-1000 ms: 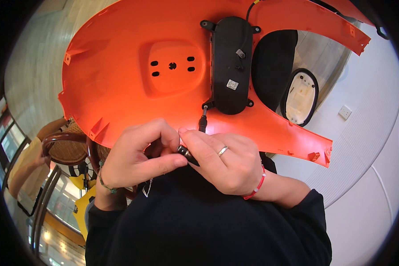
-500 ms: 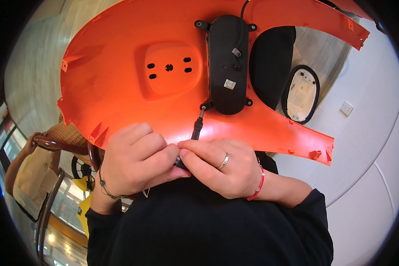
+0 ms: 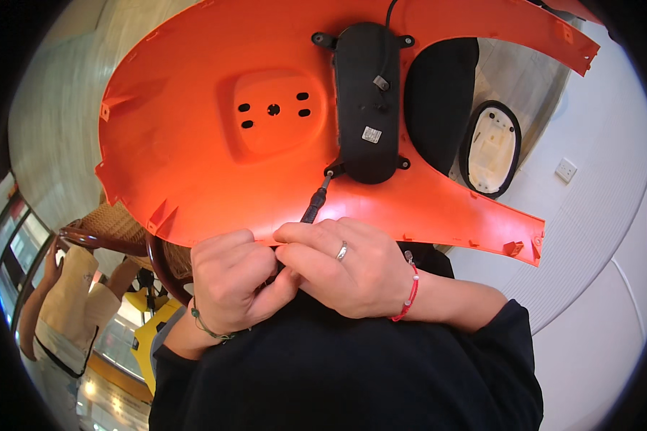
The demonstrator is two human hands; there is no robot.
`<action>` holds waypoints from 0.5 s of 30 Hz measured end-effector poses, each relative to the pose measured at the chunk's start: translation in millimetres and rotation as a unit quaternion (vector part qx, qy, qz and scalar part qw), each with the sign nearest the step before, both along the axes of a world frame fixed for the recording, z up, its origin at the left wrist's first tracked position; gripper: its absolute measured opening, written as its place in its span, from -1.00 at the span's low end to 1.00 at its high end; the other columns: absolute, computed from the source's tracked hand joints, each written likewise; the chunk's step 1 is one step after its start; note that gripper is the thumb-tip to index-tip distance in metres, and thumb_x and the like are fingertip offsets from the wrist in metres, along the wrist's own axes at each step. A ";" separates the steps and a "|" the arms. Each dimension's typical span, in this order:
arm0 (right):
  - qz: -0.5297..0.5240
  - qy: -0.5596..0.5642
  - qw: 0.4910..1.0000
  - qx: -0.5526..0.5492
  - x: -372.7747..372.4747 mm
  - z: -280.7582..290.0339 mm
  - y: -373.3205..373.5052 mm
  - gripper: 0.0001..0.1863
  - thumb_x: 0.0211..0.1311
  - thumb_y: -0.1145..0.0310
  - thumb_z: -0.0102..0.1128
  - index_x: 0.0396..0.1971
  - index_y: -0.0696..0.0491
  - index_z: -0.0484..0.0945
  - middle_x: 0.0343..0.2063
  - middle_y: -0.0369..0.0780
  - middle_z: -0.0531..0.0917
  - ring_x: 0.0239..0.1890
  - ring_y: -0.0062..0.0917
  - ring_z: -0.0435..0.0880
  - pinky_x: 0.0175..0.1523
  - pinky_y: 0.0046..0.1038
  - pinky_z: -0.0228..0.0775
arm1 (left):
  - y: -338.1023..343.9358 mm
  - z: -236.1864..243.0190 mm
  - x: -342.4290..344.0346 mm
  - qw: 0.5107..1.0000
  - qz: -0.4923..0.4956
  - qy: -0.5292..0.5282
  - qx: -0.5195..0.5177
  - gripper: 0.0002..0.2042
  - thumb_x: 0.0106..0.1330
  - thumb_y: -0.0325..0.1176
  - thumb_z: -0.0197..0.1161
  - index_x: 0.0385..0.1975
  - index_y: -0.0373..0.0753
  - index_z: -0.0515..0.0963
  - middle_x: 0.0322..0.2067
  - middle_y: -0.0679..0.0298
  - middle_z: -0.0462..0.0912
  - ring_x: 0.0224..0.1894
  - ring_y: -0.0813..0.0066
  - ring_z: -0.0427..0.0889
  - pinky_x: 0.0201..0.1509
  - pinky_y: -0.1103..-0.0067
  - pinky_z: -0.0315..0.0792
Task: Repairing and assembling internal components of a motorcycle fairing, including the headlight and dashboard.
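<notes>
Both hands on the near side of the black box (image 3: pixel 368 100). Left hand (image 3: pixel 239 279) curled tight, seemingly round the rear end of the screwdriver (image 3: pixel 313 207); right hand (image 3: pixel 346 269) closed on its handle, most of it hidden. Screwdriver slants up to the box's near-left lug (image 3: pixel 338 169), tip on it; can't tell if fully seated. I'd line the shaft up with the hole, press steadily, turn slowly, stop if it slips. Box lies on the orange panel (image 3: pixel 180 108), which extends left of it.
</notes>
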State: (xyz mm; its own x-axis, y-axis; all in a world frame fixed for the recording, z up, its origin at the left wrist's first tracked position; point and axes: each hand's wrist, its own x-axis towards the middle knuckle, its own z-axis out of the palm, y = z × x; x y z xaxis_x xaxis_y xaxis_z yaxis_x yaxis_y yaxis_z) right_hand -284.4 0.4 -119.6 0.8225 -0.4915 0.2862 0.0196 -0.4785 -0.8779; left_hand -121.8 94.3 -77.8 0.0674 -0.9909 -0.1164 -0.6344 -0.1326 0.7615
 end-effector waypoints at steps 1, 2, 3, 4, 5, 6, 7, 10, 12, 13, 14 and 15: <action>0.001 -0.001 1.000 0.000 -0.3 -0.8 0.3 -0.62 0.01 0.45 0.32 -0.13 0.15 0.46 -0.20 -0.14 0.64 -0.48 -0.48 0.63 -0.44 -0.51 0.44 | 0.3 1.5 -0.6 1.000 0.002 0.015 0.016 -0.74 -0.06 -0.42 0.40 -0.76 -0.21 0.38 -0.78 0.30 0.33 -0.73 0.40 0.30 -0.67 0.50 0.15; 0.003 -0.001 1.000 -0.019 -0.6 -1.9 -0.4 -0.60 0.00 0.44 0.35 -0.14 0.13 0.42 -0.21 -0.15 0.64 -0.51 -0.48 0.61 -0.46 -0.50 0.42 | -0.1 3.4 -1.3 1.000 0.003 0.013 0.016 -0.74 -0.06 -0.42 0.40 -0.76 -0.21 0.38 -0.78 0.30 0.33 -0.73 0.40 0.30 -0.67 0.50 0.15; 0.006 -0.002 0.999 -0.039 -0.9 -3.0 -1.1 -0.57 0.00 0.42 0.37 -0.14 0.11 0.38 -0.22 -0.15 0.63 -0.53 -0.48 0.59 -0.48 -0.50 0.40 | -1.7 5.0 -1.8 0.998 0.017 0.038 0.042 -0.75 -0.05 -0.42 0.40 -0.76 -0.21 0.40 -0.78 0.30 0.32 -0.73 0.40 0.31 -0.67 0.50 0.15; 0.006 -0.004 0.999 -0.040 -0.9 -2.5 -1.3 -0.57 0.00 0.42 0.37 -0.14 0.11 0.38 -0.22 -0.15 0.63 -0.53 -0.48 0.59 -0.48 -0.50 0.40 | -3.0 6.0 -2.0 0.995 0.031 0.063 0.067 -0.76 -0.04 -0.42 0.40 -0.75 -0.21 0.42 -0.79 0.31 0.32 -0.73 0.40 0.32 -0.67 0.49 0.16; 0.003 -0.007 1.000 -0.019 -0.7 -1.3 -1.9 -0.57 0.01 0.42 0.38 -0.15 0.10 0.37 -0.23 -0.16 0.62 -0.54 -0.49 0.58 -0.49 -0.49 0.39 | -3.7 6.1 -1.5 0.995 0.031 0.061 0.066 -0.76 -0.04 -0.42 0.40 -0.75 -0.21 0.42 -0.79 0.31 0.32 -0.73 0.40 0.32 -0.67 0.49 0.16; 0.000 -0.010 1.000 0.003 -0.1 0.1 -2.0 -0.57 0.02 0.41 0.38 -0.15 0.09 0.35 -0.23 -0.16 0.62 -0.56 -0.50 0.56 -0.50 -0.49 0.37 | -4.2 6.0 0.6 0.995 0.013 0.074 0.068 -0.79 -0.03 -0.42 0.39 -0.73 -0.21 0.45 -0.78 0.30 0.34 -0.72 0.39 0.33 -0.66 0.49 0.17; -0.001 -0.010 1.000 0.003 -1.6 0.7 -3.0 -0.57 0.02 0.41 0.38 -0.15 0.09 0.35 -0.23 -0.16 0.62 -0.56 -0.50 0.56 -0.50 -0.49 0.37 | -4.9 5.4 3.1 0.994 -0.005 0.087 0.071 -0.81 -0.02 -0.41 0.39 -0.71 -0.21 0.48 -0.77 0.30 0.35 -0.71 0.38 0.34 -0.65 0.50 0.19; 0.034 -0.009 0.999 -0.002 -6.0 1.7 -6.2 -0.55 -0.03 0.44 0.41 -0.12 0.12 0.41 -0.20 -0.16 0.61 -0.54 -0.49 0.57 -0.46 -0.50 0.39 | -7.6 1.0 14.0 0.984 -0.044 0.165 0.049 -0.87 0.01 -0.41 0.38 -0.61 -0.21 0.53 -0.74 0.32 0.37 -0.68 0.41 0.38 -0.61 0.52 0.22; 0.014 -0.034 0.999 -0.002 -2.5 1.9 -6.4 -0.57 -0.06 0.49 0.40 -0.12 0.16 0.50 -0.19 -0.16 0.60 -0.53 -0.46 0.58 -0.43 -0.50 0.42 | -11.1 0.9 21.4 0.984 -0.033 0.166 0.058 -0.87 0.02 -0.41 0.39 -0.54 -0.21 0.54 -0.72 0.33 0.38 -0.66 0.42 0.39 -0.58 0.53 0.23; 0.014 -0.034 0.999 -0.001 -2.6 2.8 -6.8 -0.57 -0.06 0.49 0.40 -0.12 0.16 0.50 -0.19 -0.16 0.60 -0.53 -0.46 0.58 -0.43 -0.50 0.42 | -12.0 1.7 23.3 0.984 -0.020 0.166 0.066 -0.86 0.03 -0.42 0.39 -0.47 -0.20 0.55 -0.69 0.33 0.40 -0.64 0.43 0.40 -0.55 0.54 0.25; 0.004 -0.034 0.999 0.001 -3.4 3.8 -7.7 -0.64 -0.01 0.47 0.30 -0.14 0.16 0.54 -0.19 -0.17 0.57 -0.46 -0.46 0.60 -0.38 -0.49 0.45 | -10.5 2.2 22.4 0.984 -0.020 0.166 0.067 -0.86 0.03 -0.42 0.39 -0.47 -0.20 0.55 -0.69 0.33 0.40 -0.64 0.43 0.40 -0.55 0.54 0.25; -0.005 -0.036 0.999 0.004 -3.9 3.8 -8.7 -0.68 0.03 0.44 0.20 -0.16 0.16 0.57 -0.19 -0.18 0.54 -0.40 -0.46 0.62 -0.34 -0.47 0.47 | -7.2 1.7 20.6 0.977 0.016 0.193 0.093 -0.83 0.03 -0.42 0.40 -0.40 -0.19 0.55 -0.67 0.34 0.40 -0.63 0.45 0.39 -0.53 0.55 0.25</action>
State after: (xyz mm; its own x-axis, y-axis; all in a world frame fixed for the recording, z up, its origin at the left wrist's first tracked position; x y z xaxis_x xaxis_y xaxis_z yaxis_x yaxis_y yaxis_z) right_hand -288.4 -8.3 -115.8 0.7952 -0.5021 0.3400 0.0772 -0.4723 -0.8781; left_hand -101.2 87.2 -76.1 0.0143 -0.9485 -0.3164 -0.2988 -0.3061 0.9039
